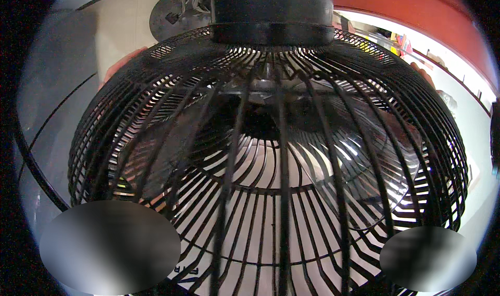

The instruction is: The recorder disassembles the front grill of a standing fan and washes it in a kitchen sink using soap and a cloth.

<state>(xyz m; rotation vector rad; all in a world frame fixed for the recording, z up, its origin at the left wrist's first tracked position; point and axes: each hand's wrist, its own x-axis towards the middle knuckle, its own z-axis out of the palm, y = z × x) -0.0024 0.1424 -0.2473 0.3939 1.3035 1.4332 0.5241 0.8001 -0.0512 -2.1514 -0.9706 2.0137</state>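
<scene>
The black wire guard of an electric fan [281, 194] fills most of the head view, very close to the camera. Smoky see-through blades [375, 167] show behind its ribs, and a black cylindrical housing [272, 14] joins the guard at the top. My left hand [122, 66] is against the guard's upper left edge, with only a strip of it visible. At the upper right edge, the fingertips of my right hand [423, 74] show beside the ribs. Both hands appear to hold the guard from its sides; most of each is hidden behind it.
A dark round disc [166, 20] lies beyond the fan at upper left. A black cable [41, 178] curves down the left side. Red and yellow items [402, 44] are at upper right, below a large red surface [414, 10]. Two blurred ovals cover the lower corners.
</scene>
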